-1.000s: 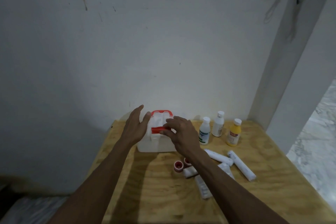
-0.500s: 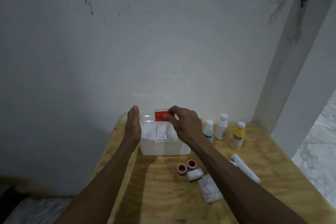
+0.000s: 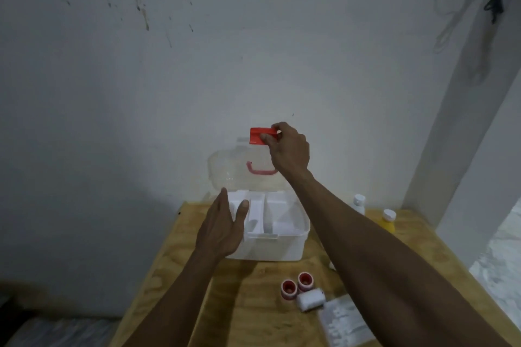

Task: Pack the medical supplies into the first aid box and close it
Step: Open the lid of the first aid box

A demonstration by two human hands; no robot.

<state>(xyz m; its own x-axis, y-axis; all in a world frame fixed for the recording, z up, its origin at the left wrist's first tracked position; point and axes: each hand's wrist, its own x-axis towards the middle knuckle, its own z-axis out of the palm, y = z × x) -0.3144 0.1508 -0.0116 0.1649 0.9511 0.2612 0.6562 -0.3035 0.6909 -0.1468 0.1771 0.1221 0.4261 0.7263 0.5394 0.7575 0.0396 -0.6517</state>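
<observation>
The white first aid box (image 3: 282, 248) stands at the back of the wooden table, its clear lid (image 3: 239, 169) swung up against the wall. My right hand (image 3: 287, 149) pinches the red latch (image 3: 260, 136) at the lid's raised edge. My left hand (image 3: 222, 225) rests flat against the box's left side, thumb over the rim. Inside, a white divided tray (image 3: 279, 215) shows. Two red-and-white tape rolls (image 3: 296, 286), a white bandage roll (image 3: 310, 300) and a blister pack (image 3: 344, 324) lie in front of the box.
A white bottle (image 3: 359, 203) and a yellow bottle (image 3: 387, 220) stand to the right of the box, partly behind my right forearm. The table (image 3: 253, 318) ends at the wall behind and drops off on the left and right. A pillar rises at the right.
My right hand has unlatched the lid and swung it up from closed to upright. My left hand stayed on the box's left side. The camera moved closer.
</observation>
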